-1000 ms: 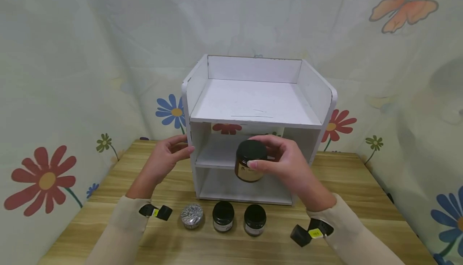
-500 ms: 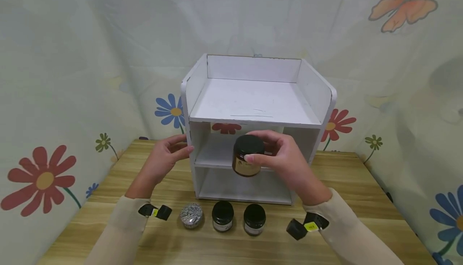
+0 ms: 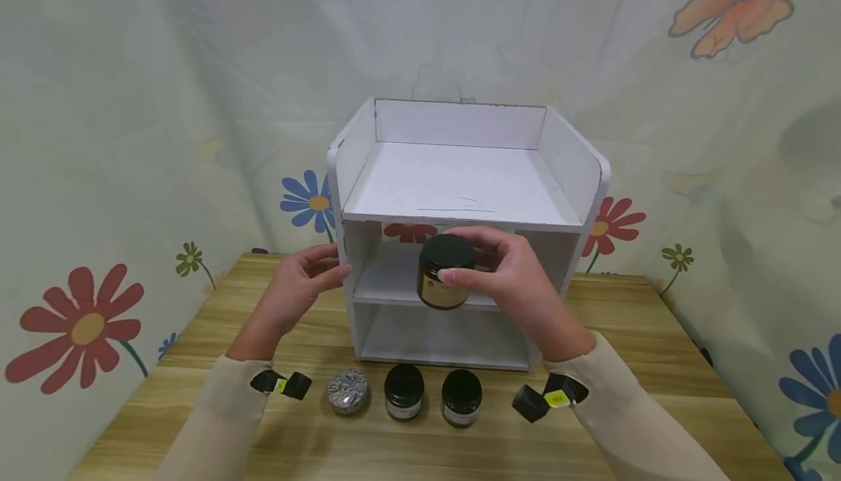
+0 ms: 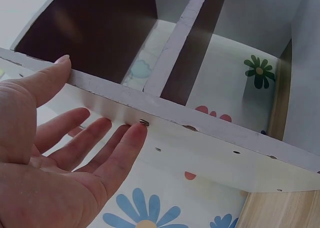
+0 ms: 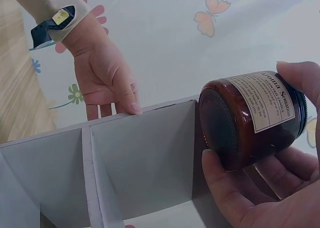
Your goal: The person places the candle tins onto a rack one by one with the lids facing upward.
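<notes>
The right hand [image 3: 519, 284] has its grip curled round an amber jar [image 3: 444, 274] with a black lid, thumb on one side and fingers on the other, holding it in front of the middle shelf of the white shelf unit [image 3: 460, 182]. The jar is tilted, its base towards the shelf opening, and sits just under the unit's top board. The left hand [image 3: 298, 287] lies open, fingers straight against the unit's left side wall, bracing it.

To do the placing well, the jar likely needs levelling so its base meets the shelf flat, and it should clear the top board's front edge. The brace on the side wall should stop the light unit sliding back.

On the counter [image 3: 657, 364] in front of the unit stand a silver tin [image 3: 348, 391] and two dark jars [image 3: 404, 391].
</notes>
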A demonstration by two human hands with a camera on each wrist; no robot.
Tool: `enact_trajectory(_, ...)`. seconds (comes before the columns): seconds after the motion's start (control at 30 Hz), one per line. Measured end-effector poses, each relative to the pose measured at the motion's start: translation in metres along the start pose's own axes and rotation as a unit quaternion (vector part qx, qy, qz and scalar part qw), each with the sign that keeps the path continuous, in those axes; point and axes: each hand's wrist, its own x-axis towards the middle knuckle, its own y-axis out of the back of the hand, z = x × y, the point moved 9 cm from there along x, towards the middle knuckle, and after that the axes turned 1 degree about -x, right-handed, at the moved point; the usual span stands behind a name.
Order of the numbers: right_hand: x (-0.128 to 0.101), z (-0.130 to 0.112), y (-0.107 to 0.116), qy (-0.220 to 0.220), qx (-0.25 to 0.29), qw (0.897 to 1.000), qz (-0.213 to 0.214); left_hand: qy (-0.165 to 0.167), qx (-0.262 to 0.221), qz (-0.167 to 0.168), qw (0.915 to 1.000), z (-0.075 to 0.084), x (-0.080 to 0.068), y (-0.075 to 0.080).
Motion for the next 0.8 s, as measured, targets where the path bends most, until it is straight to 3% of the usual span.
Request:
enact_trajectory(0.23,0.005,-0.004,-0.003,0.009,0.006,1.0,-0.001,-0.001,0.001,-0.001,1.0,0.0,0.0,0.0)
enact_trajectory(0.8,0.016,-0.014,-0.008,0.017,-0.041,0.999,0.008,-0.004,0.003,0.001,1.0,0.001,-0.001,0.0)
